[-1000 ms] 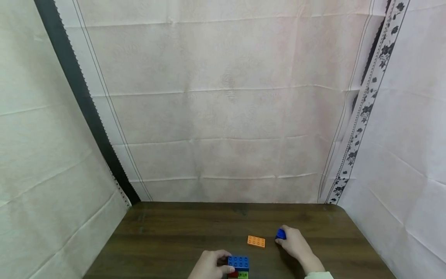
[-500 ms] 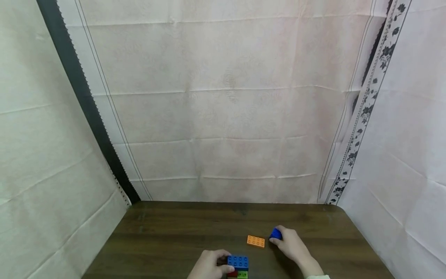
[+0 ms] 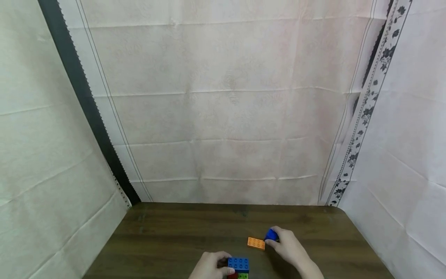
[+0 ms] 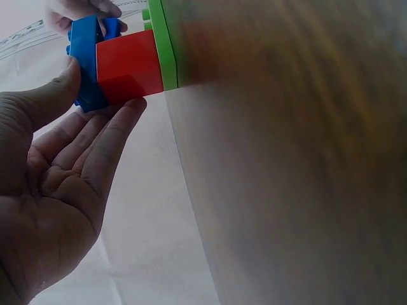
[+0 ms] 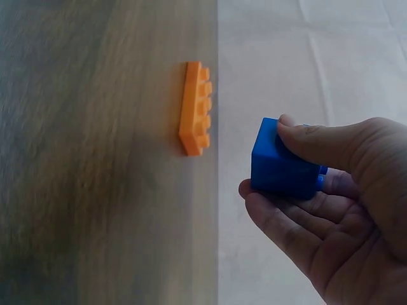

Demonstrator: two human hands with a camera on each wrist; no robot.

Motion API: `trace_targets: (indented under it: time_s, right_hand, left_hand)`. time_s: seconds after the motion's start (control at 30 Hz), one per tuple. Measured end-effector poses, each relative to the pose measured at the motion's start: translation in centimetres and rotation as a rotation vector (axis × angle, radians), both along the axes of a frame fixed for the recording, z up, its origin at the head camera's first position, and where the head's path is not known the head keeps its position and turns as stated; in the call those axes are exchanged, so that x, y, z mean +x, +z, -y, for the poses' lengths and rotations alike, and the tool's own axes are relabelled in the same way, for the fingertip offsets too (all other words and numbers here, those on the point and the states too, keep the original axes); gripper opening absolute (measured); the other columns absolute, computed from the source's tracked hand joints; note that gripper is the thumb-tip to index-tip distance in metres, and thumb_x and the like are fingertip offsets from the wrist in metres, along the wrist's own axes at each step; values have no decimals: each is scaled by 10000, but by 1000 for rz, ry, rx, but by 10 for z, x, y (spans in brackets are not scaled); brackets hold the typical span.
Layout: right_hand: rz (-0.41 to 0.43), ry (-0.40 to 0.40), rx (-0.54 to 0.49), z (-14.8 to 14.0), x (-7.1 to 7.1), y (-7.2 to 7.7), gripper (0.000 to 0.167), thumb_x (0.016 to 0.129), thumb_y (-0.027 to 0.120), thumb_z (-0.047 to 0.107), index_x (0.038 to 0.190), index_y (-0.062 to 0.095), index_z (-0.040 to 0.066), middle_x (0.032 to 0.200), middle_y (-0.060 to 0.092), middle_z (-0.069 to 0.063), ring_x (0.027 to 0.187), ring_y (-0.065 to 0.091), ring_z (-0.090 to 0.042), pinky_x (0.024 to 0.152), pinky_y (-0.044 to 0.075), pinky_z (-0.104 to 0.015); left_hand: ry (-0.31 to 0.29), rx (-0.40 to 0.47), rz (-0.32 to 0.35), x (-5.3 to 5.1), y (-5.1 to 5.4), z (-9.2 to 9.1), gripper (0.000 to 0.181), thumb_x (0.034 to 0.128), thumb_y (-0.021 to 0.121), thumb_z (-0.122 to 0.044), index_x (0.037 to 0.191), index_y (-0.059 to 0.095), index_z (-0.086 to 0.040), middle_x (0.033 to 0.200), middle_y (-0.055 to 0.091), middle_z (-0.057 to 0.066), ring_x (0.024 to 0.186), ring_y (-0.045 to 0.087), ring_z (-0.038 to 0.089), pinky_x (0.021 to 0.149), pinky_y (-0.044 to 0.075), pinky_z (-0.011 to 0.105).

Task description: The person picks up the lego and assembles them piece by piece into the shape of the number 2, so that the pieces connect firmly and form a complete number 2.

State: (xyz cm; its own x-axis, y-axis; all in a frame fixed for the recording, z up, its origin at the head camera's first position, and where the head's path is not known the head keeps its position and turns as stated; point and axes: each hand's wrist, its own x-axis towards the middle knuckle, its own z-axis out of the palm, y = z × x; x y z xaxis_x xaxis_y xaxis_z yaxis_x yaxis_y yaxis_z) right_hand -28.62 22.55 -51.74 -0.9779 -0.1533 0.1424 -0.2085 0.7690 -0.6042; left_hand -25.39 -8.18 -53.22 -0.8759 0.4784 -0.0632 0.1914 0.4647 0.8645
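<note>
My left hand [image 3: 210,266] grips a small stack of toy bricks near the table's front. In the left wrist view its layers are a blue brick [image 4: 87,67], a red brick [image 4: 130,67] and a thin green brick [image 4: 165,47]; the thumb lies on the blue one, a fingertip beside the red. My right hand [image 3: 290,248] pinches another blue brick [image 5: 283,162] between thumb and fingers. That brick is above the table, just right of a flat orange brick [image 3: 256,243] and apart from it in the right wrist view.
A dark wooden table [image 3: 174,228] lies under the bricks. Pale creased cloth [image 3: 223,116] hangs behind it, with more cloth [image 3: 400,174] along the right side and on the left.
My right hand has moved left with the blue brick, closer to the orange brick. The left hand and its stack stay in nearly the same spot.
</note>
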Motion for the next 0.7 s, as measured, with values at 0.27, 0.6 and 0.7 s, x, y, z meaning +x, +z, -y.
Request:
trace_targets:
  time_s: [0.27, 0.6, 0.7]
  right_hand:
    - [24, 80, -34, 8, 8, 9, 429, 926, 746, 293, 1221, 644, -1, 1045, 697, -73, 900, 664, -207, 669, 564, -385]
    - [83, 247, -130, 30, 29, 21, 374, 949, 712, 356, 1181, 648, 70, 1024, 695, 2, 881, 669, -133, 687, 582, -359]
    - [115, 318, -185, 38, 36, 25, 370, 957, 703, 351, 1201, 636, 80, 1015, 697, 21, 871, 677, -102, 689, 583, -325]
  left_hand:
    - [5, -22, -11, 1, 2, -1, 260, 898, 777, -254, 1106, 730, -106, 930, 696, -52, 837, 670, 165, 768, 555, 474]
    - [-3, -50, -41, 0, 2, -1, 232, 898, 777, -285, 1060, 737, -124, 884, 691, -81, 797, 659, 122, 744, 561, 429]
    - [-20, -35, -42, -2, 1, 0, 229, 902, 773, -277, 1060, 737, -115, 884, 700, -69, 792, 668, 116, 732, 565, 397]
